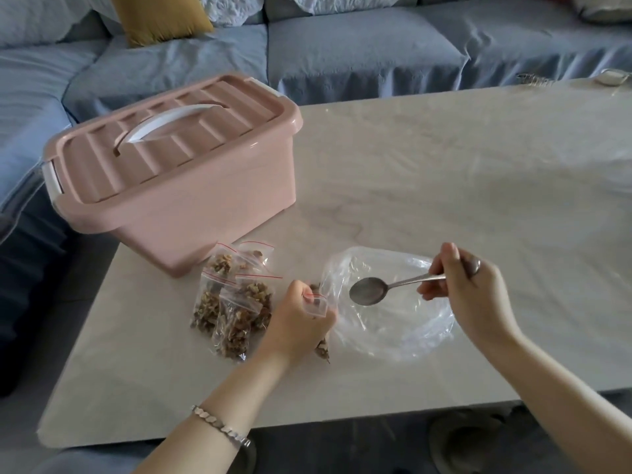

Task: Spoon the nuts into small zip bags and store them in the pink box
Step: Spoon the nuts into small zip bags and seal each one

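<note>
The pink box (178, 186) stands at the table's back left with its lid on and a white handle on top. Several small zip bags of nuts (232, 302) lie in a heap in front of it. My left hand (301, 319) grips a small zip bag (316, 301) with nuts inside, mostly hidden by my fingers. My right hand (468, 289) holds a metal spoon (372, 290) by its handle. Its bowl looks bare and hovers over a large clear plastic bag (393, 323), which lies on the table and looks nearly empty.
The pale marble-look table (444, 183) stretches back and right. A blue sofa (342, 53) with a mustard cushion (160, 15) runs behind and to the left. A small object (612, 78) sits at the far right corner. Crumpled clear plastic (619, 176) lies at the right edge.
</note>
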The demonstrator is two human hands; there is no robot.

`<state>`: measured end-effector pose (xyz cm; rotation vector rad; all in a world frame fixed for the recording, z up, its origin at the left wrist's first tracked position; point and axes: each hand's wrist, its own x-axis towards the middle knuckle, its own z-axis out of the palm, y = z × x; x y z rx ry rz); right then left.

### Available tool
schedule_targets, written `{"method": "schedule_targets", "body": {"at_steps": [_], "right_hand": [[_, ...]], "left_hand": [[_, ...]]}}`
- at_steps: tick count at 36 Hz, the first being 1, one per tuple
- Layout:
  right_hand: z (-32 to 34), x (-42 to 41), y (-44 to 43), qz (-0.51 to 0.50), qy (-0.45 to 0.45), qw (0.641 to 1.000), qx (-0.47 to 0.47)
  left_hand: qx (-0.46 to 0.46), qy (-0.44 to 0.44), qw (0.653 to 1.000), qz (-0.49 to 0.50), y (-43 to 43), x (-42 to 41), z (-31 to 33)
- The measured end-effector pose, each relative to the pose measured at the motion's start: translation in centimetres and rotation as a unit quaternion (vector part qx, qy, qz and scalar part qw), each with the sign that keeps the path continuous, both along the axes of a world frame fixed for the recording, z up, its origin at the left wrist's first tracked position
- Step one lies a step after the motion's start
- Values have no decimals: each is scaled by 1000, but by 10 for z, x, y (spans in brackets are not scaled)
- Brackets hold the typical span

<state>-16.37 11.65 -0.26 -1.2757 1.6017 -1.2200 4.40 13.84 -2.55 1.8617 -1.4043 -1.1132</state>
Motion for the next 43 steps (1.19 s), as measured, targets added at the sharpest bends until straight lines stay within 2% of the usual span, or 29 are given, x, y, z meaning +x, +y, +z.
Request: {"method": "schedule_targets", "body": {"at_steps": [8, 16, 21, 27, 36, 40, 43], "right_hand": [[-24, 15, 29, -24, -47, 997, 64], [-32, 25, 39, 8, -87, 991, 106], [-32, 27, 38, -8, -148, 980, 131], [-29, 17, 38, -31, -243, 951, 190], [-20, 0, 35, -36, -251, 947, 195], [-10, -12, 32, -43, -237, 955, 174], [0, -20, 28, -44, -220, 963, 149]], "left_hand": [[18, 53, 998, 11, -3, 2, -4], [-33, 64, 997, 42, -2, -3, -4], [-41, 40, 998, 24, -1, -8, -6], [-86, 6, 996, 38, 0, -1, -4], [-106, -28, 993, 43, 11, 8, -5], [-157, 3, 984, 84, 17, 11, -10], [-164, 24, 983, 82, 20, 10, -14]]}}
